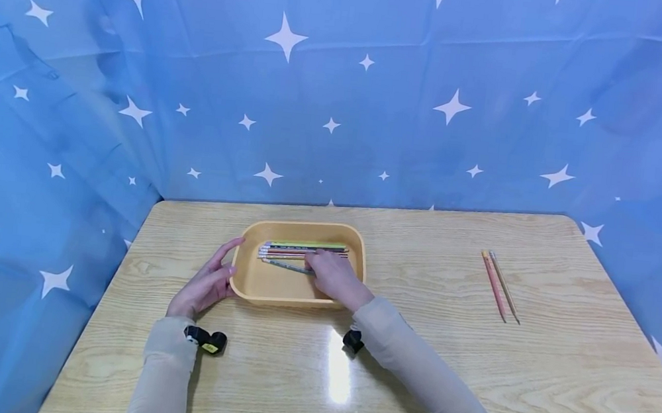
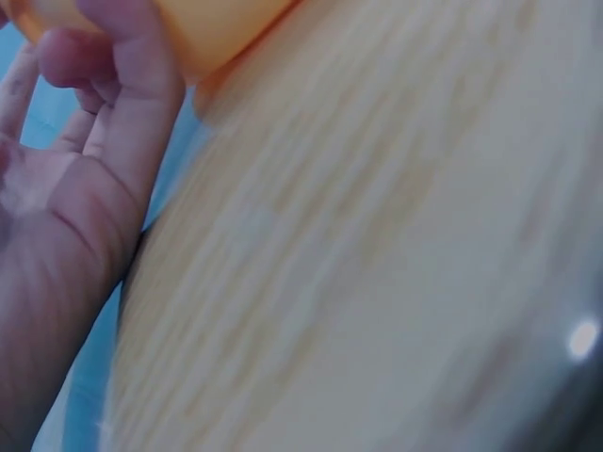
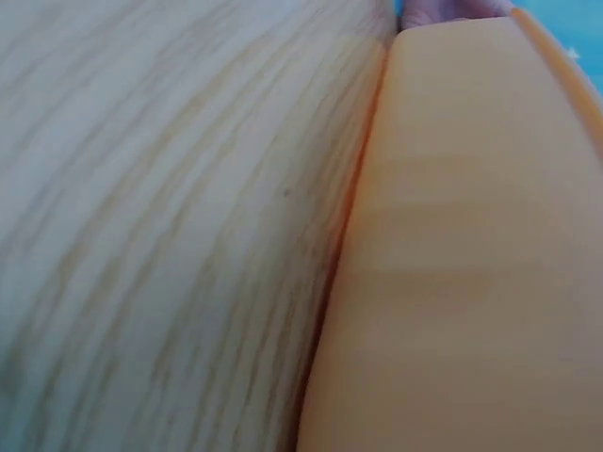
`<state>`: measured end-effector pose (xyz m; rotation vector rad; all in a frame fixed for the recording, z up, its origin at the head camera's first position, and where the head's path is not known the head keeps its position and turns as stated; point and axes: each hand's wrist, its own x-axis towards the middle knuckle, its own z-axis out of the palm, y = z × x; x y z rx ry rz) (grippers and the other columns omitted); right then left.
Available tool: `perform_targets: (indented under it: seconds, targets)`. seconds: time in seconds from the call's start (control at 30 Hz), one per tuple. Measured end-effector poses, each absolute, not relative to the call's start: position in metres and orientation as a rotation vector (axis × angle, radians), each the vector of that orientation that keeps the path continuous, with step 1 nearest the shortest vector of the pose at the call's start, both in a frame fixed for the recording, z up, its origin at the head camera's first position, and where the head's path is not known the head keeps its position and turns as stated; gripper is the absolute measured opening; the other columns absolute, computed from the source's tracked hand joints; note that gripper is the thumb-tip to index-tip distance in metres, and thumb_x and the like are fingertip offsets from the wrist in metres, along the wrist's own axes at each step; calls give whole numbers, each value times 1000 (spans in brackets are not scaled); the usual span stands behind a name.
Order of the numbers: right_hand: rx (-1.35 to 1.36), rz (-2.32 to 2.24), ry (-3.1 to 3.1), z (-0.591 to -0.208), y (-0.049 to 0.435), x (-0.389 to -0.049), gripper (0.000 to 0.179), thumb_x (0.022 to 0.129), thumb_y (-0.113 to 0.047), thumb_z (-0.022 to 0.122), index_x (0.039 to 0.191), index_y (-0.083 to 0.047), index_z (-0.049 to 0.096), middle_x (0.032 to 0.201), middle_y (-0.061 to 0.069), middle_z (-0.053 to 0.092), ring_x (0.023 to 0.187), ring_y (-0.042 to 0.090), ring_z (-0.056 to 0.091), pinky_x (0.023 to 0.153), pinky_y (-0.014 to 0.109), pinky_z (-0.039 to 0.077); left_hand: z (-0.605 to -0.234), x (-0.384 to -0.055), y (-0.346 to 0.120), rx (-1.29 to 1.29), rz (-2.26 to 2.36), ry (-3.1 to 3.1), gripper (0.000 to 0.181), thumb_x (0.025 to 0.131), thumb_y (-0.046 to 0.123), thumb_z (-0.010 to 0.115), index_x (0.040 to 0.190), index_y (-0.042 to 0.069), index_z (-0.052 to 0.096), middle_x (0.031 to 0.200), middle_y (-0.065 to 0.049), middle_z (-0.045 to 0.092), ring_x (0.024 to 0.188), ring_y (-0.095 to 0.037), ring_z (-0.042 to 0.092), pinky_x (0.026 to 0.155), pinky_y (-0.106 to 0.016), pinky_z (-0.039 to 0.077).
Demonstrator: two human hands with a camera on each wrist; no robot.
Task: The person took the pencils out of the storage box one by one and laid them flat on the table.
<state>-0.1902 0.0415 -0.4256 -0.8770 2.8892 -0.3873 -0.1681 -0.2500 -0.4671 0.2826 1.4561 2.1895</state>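
A shallow yellow-orange plastic bin (image 1: 275, 289) stands on the table, with several pencils (image 1: 287, 253) lying side by side in it. My left hand (image 1: 203, 289) rests against the bin's left end, thumb and fingers spread along its outside wall. Over the bin's right front edge reaches my right hand (image 1: 336, 278), its fingers bent down onto the pencils. A dark green pencil (image 1: 283, 265) lies slightly askew in front of the row, its right end running under these fingers. The right fingertips are hidden, so I cannot tell whether they pinch it.
On the table (image 1: 420, 275) to the right lie a red pencil (image 1: 494, 287) and a brownish pencil (image 1: 505, 286), nearly parallel. A blue curtain with white stars (image 1: 341, 101) hangs behind and beside the table. Each wrist wears a small black camera.
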Motion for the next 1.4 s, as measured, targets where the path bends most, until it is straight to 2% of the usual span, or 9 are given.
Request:
perform_targets:
  seconds: [0.17, 0.27, 0.43, 0.53, 0.6, 0.8, 1.03, 1.2, 1.4]
  targets:
    - [-879, -606, 2761, -419, 46, -193, 13, 83, -2, 69, 91, -12, 67, 82, -1, 63, 78, 17, 60, 65, 33, 50, -468, -167, -252, 289, 2201, 1442, 60, 103, 0, 37, 154, 28, 23, 121, -21, 57, 103, -31, 64, 83, -45, 54]
    - [-883, -761, 2711, -410, 52, -194, 12, 85, -4, 70, 96, -9, 68, 82, -1, 63, 76, 15, 59, 69, 30, 50, -467, -167, -252, 272, 2199, 1450, 61, 102, 1, 39, 154, 28, 23, 125, -25, 54, 106, -33, 63, 84, -46, 53]
    - [-875, -1023, 2629, -394, 70, -192, 17, 84, 1, 66, 101, -2, 69, 82, 3, 63, 75, 14, 57, 68, 27, 49, -467, -167, -252, 267, 2194, 1466, 62, 102, 0, 39, 155, 29, 23, 145, -31, 32, 115, -34, 57, 87, -47, 52]
    - [-852, -1149, 2579, -385, 85, -187, 22, 83, 5, 62, 104, 1, 68, 85, 5, 64, 76, 14, 57, 67, 26, 50, -467, -167, -252, 281, 2196, 1466, 63, 102, -2, 37, 155, 28, 22, 153, -30, 18, 120, -33, 53, 87, -47, 52]
    - [-847, -1215, 2556, -380, 95, -183, 22, 84, 5, 62, 106, 2, 68, 86, 7, 64, 77, 14, 58, 67, 26, 51, -467, -168, -252, 284, 2199, 1466, 64, 101, -3, 36, 155, 28, 22, 154, -29, 15, 122, -32, 51, 89, -48, 51]
    - [-849, -1359, 2525, -371, 129, -168, 21, 88, 4, 61, 108, 2, 67, 88, 8, 64, 79, 17, 59, 69, 31, 54, -463, -169, -251, 256, 2187, 1560, 64, 99, -4, 41, 154, 24, 25, 147, -27, 20, 124, -31, 45, 93, -43, 49]
    - [-700, -1421, 2629, -365, 166, -152, 22, 89, 4, 62, 110, 0, 68, 90, 5, 65, 82, 18, 60, 73, 33, 54, -460, -173, -252, 279, 2155, 1607, 67, 96, -7, 44, 154, 20, 26, 151, -24, 15, 133, -36, 30, 101, -37, 43]
    - [-633, -1453, 2663, -367, 183, -145, 21, 89, 3, 61, 109, -2, 68, 89, 5, 64, 82, 18, 60, 72, 31, 53, -462, -174, -251, 272, 2143, 1637, 71, 94, -12, 45, 154, 21, 27, 150, -24, 17, 131, -32, 32, 101, -36, 43]
    - [-591, -1475, 2654, -374, 201, -136, 21, 90, 4, 61, 110, 1, 67, 90, 6, 64, 82, 18, 59, 71, 28, 53, -463, -172, -250, 274, 2134, 1653, 70, 94, -9, 46, 154, 21, 26, 150, -24, 16, 131, -31, 32, 101, -35, 43]
